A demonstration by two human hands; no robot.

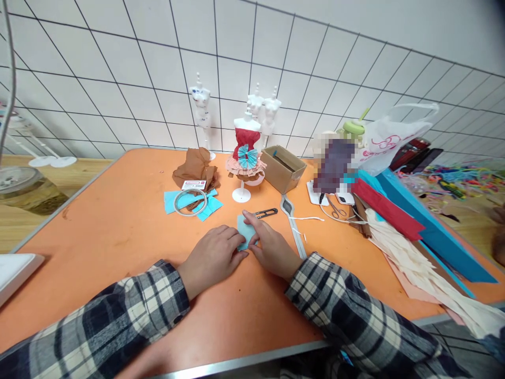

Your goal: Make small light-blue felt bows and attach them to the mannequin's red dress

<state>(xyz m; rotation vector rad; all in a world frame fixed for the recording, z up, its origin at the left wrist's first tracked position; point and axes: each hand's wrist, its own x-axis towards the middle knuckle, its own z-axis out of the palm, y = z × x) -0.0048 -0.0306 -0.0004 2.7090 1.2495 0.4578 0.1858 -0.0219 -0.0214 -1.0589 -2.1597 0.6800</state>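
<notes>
A small piece of light blue crepe paper [246,231] lies on the orange table between my hands. My left hand [216,256] has its fingers curled and pinches the paper's left and lower edge. From the other side my right hand [272,246] grips the right edge, its index finger stretched along the top. Just beyond the fingertips are black thread snips [266,212]. Farther back stands a small white mannequin in a red bodice [247,141] with a blue bow [248,156] and a ruffled pink skirt [241,167].
Left of the mannequin lie brown crepe paper [194,167], blue scraps [210,207] and a metal ring [175,205]. A cardboard box [281,176], grey tape measure [295,231], scissors [337,211] and crepe rolls [389,209] are on the right. Bare mannequins [201,105] stand by the tiled wall.
</notes>
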